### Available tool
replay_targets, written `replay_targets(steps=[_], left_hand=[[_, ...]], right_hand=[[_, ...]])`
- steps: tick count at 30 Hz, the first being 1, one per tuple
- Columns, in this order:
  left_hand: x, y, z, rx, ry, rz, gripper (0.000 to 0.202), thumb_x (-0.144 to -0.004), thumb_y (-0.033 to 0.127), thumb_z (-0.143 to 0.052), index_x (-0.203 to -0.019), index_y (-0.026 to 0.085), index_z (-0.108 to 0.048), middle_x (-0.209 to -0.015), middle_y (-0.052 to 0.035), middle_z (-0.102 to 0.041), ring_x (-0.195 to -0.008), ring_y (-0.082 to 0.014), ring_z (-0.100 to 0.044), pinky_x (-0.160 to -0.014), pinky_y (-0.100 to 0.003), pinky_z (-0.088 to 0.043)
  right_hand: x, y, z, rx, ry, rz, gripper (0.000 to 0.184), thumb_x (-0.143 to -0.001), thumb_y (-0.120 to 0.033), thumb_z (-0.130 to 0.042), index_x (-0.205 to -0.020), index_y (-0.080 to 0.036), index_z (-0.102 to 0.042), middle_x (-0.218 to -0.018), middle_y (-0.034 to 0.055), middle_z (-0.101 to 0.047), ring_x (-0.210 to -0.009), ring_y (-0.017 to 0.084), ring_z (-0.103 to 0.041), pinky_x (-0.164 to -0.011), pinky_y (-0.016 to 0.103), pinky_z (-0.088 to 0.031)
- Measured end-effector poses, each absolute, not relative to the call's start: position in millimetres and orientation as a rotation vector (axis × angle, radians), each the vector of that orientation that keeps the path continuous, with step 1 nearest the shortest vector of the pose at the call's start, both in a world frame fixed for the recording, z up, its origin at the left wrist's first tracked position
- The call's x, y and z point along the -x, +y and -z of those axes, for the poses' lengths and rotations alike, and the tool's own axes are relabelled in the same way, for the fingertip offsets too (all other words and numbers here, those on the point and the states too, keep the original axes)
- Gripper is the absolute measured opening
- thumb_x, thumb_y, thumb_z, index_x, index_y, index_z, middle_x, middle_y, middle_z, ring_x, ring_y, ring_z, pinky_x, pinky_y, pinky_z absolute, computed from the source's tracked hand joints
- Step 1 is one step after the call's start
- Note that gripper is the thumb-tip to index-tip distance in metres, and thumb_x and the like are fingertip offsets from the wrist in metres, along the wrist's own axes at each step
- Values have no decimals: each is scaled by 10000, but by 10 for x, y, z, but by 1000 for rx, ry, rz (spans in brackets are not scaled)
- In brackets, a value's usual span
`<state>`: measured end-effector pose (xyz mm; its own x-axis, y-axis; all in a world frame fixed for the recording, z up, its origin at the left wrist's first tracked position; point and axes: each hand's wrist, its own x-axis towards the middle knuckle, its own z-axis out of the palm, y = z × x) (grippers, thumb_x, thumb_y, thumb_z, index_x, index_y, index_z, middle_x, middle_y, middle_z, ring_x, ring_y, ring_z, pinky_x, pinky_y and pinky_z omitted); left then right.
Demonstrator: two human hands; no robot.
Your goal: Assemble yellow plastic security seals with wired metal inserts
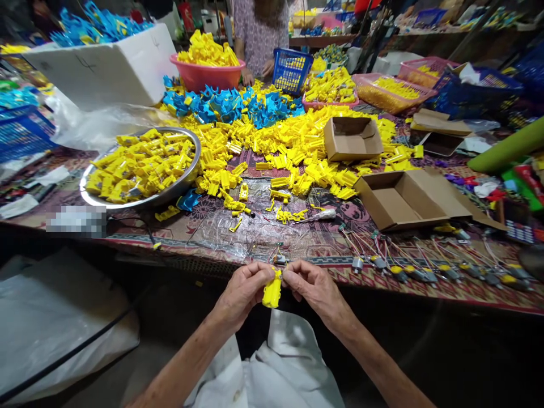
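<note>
Over the table's front edge, my left hand [249, 288] is closed on a yellow plastic housing [272, 293], thumb and fingers at its upper left side. My right hand [312, 286] is pinched at the housing's upper right corner; its fingertips hide what lies between them. Just above the housing, a small grey motor [279, 259] shows, with thin wires and a little green circuit board [279, 244]. Small yellow plastic parts [291, 215] lie on the table beyond, beside a screwdriver [321, 215] with a pale handle.
A metal basin [193, 170] of yellow housings stands at the left. Piles of yellow housings [297, 141] and blue parts [238, 105] cover the middle. Cardboard boxes [403, 201] and several wired motors [408, 272] lie at the right. A person [261, 39] stands across the table.
</note>
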<state>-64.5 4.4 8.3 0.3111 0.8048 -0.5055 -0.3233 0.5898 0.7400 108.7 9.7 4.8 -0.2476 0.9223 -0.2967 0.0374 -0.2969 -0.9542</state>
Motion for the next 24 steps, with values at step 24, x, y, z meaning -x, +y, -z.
replay_targets(steps=[24], left_hand=[[681, 44, 28, -703, 1130, -803, 235, -771, 379, -727, -841, 163, -667, -714, 19, -574, -595, -70, -495, -539, -169, -391]], right_hand=[[-1014, -31, -59, 1401, -1711, -973, 109, -915, -277, -577, -845, -219, -637, -796, 17, -681, -743, 180, -612, -703, 289, -433]])
